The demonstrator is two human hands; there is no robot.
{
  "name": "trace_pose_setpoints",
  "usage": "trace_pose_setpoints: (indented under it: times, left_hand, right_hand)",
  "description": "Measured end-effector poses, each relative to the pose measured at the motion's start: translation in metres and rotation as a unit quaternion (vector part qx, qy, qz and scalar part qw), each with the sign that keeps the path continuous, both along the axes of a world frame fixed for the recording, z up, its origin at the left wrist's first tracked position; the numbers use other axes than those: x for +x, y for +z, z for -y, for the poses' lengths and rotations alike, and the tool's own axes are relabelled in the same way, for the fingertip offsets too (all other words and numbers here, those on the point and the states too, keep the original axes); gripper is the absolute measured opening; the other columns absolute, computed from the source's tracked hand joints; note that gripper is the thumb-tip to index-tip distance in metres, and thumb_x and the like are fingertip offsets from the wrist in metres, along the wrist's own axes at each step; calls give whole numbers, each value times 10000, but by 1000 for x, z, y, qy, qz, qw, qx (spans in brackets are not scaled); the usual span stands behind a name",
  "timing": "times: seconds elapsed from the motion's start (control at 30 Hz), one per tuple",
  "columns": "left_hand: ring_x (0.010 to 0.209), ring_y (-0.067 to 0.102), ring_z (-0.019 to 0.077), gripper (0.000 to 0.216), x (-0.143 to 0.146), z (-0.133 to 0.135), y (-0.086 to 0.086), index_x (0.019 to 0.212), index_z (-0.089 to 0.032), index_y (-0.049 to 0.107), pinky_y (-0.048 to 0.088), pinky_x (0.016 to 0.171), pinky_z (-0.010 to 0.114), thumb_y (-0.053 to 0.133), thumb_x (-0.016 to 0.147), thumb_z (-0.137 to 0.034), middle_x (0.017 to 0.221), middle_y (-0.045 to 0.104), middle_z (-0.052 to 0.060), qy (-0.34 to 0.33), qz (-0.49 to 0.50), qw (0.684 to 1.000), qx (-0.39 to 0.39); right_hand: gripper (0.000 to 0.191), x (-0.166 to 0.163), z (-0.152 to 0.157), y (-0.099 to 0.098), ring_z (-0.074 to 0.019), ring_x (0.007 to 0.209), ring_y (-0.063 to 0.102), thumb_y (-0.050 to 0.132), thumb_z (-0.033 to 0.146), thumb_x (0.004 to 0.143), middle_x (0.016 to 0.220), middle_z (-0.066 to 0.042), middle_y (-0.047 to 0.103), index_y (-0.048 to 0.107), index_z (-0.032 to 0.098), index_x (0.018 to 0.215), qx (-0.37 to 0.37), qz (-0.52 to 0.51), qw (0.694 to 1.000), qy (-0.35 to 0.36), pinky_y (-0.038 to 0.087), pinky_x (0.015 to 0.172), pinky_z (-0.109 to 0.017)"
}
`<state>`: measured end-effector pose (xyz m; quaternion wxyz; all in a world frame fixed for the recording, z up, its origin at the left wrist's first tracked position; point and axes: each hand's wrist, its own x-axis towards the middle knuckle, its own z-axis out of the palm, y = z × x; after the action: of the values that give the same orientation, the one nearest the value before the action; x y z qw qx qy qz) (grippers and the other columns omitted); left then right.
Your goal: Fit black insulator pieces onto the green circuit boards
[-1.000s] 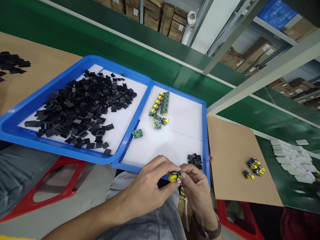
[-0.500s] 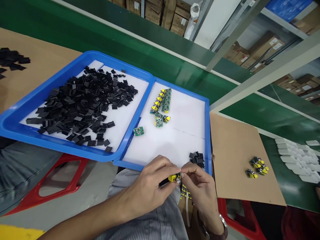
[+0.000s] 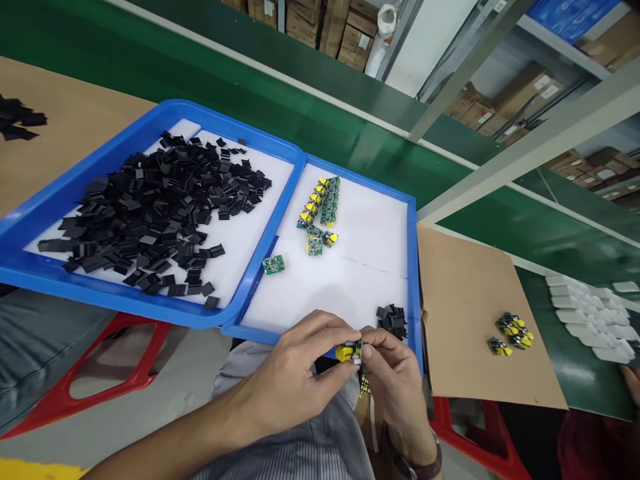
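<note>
Two hands, left hand [image 3: 295, 373] and right hand [image 3: 395, 380], are pinched on one small circuit board [image 3: 350, 351] above the blue tray [image 3: 320, 337]; no writing is readable; cardboard boxes [image 3: 320, 27] are shelved behind.

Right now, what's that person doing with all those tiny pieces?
The person's left hand and right hand pinch one small yellow and green circuit board together over the lap. More boards lie in the right blue tray; the left blue tray holds a heap of black squares.
</note>
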<state>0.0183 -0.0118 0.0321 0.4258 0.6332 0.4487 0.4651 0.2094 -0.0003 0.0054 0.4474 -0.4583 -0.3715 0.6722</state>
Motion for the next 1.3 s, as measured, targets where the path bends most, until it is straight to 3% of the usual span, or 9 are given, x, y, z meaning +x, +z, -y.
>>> trace_pose_setpoints:
  times: [0.27,0.5,0.63,0.77,0.93,1.17,1.3]
  left_hand:
    - [1089,700,185,407,-3,3,-7,1281,-256,704,618,944,328,708,922,-64,1146,715,58,-32,27,999,-14]
    - [1036,733,193,394,-4,0,-16,1295,-199,699,643,909,321,731,915,-100,1140,741,87,17,21,999,27]
    - [1132,716,195,409,-6,0,-21,1351,-275,669,673,830,268,688,963,-145,1283,694,80,46,73,996,-38]
    - [1187,703,220,455,-7,4,-24,1390,-322,652,688,861,304,665,976,-135,1361,654,78,31,92,993,-64]
    - [1106,734,199,434,-6,4,-23,1315,-307,701,685,885,302,711,933,-100,1232,714,61,51,115,991,-51]
    - [1071,761,193,439,-5,6,-24,1264,-318,714,679,872,267,739,900,-74,1180,757,40,75,128,988,-42]
    - [1078,753,189,466,-7,6,-25,1280,-319,701,673,862,251,734,898,-55,1186,750,42,68,105,992,-20]
  right_hand:
    - [75,3,2,2,-164,730,627,809,301,910,778,-21,698,801,231,884,34,47,998,33,544,685,-273]
    - [80,-11,7,-1,-194,819,704,799,322,923,891,-43,763,830,269,973,39,65,997,-17,610,752,-312]
    - [344,-21,22,-7,-268,1106,705,770,246,941,1219,-84,751,771,357,1267,180,162,968,-62,609,945,-427]
    - [552,-27,32,-13,-327,1268,633,718,136,942,1336,-109,705,651,369,1438,297,243,921,-64,585,1011,-507]
    - [683,-33,35,-11,-331,1234,652,640,37,939,1351,-132,676,534,334,1545,358,278,891,-43,599,999,-512]
    - [633,-38,32,-5,-288,1189,660,516,-1,976,1294,-170,639,485,209,1573,384,264,885,-12,636,944,-455]
    - [635,-36,29,-1,-269,1201,641,514,-19,974,1289,-161,621,482,201,1569,386,265,884,6,622,967,-429]
